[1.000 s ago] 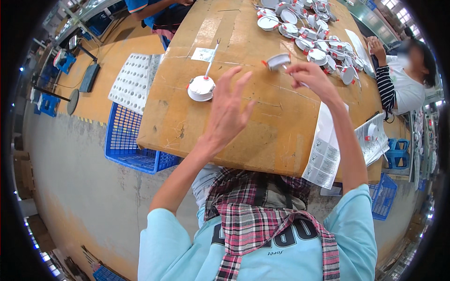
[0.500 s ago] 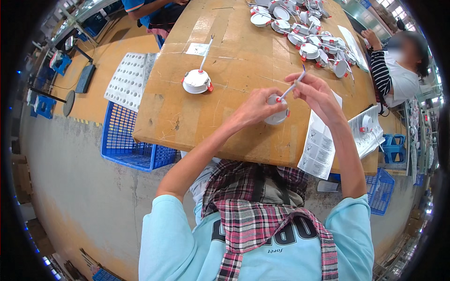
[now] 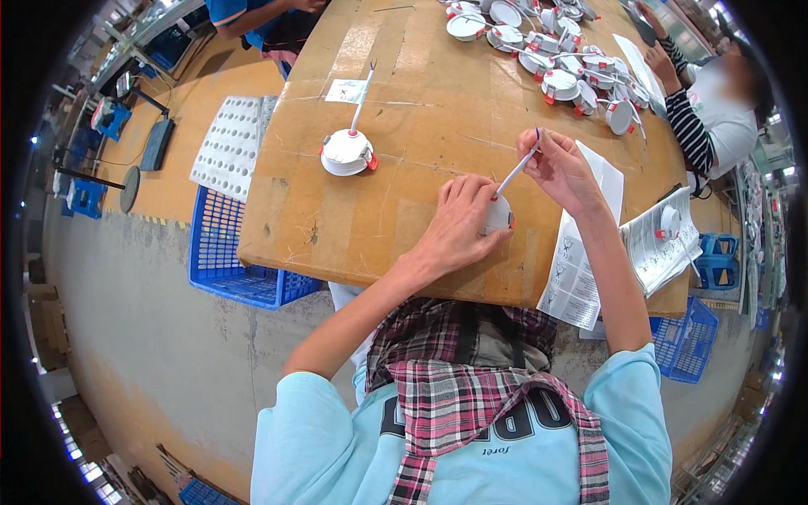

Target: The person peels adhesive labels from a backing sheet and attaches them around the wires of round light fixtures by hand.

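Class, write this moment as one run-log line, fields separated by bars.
left hand: pressing small white round fixture onto brown table | right hand: pinching its thin white lead | beside: another fixture, paper sheet

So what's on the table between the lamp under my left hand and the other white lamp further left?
Nothing: in the head view, only bare cardboard-covered table lies between the held lamp and the other white lamp.

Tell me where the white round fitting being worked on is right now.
In the head view, the white round fitting sits near the table's front edge, under the left hand.
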Tool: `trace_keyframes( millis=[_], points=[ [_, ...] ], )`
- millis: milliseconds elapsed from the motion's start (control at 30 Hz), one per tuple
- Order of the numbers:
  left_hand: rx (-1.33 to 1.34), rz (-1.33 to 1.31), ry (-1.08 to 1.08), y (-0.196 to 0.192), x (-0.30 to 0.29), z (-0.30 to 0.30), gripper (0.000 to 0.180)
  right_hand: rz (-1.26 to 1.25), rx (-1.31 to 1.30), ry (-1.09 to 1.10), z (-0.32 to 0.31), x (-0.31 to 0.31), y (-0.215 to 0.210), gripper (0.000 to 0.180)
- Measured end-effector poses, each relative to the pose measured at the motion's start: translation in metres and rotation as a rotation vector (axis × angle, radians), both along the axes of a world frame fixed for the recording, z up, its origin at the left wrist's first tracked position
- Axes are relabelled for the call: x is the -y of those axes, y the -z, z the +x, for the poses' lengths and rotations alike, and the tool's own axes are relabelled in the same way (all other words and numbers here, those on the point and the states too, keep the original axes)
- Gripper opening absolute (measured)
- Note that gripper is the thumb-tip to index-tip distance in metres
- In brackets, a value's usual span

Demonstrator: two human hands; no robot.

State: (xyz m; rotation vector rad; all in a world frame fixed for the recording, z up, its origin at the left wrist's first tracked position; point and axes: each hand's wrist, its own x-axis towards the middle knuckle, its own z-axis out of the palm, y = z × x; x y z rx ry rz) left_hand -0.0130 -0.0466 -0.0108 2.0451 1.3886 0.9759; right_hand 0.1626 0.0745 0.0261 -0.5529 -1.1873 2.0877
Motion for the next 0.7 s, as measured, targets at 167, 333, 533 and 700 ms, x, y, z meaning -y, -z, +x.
trace_keyframes(
  millis=[167, 333, 533, 700],
  points=[
    [-0.027, -0.018, -0.024, -0.003, 0.005, 0.004, 0.053, 0.121, 0.149, 0.277, -0.010, 0.001, 0.000, 0.020],
    [-0.083, 0.006, -0.078, -0.001, 0.001, 0.005, 0.049, 0.675, 0.517, 0.590, -0.027, 0.000, 0.000, 0.018],
    [-0.131, -0.037, -0.038, -0.008, -0.003, 0.002, 0.055, 0.875, 0.591, 0.591, 0.008, -0.012, -0.003, 0.029],
    [-0.065, 0.138, -0.252, -0.021, 0.006, 0.011, 0.060, 0.859, 0.699, 0.769, 0.072, 0.050, -0.010, 0.022]
  ],
)
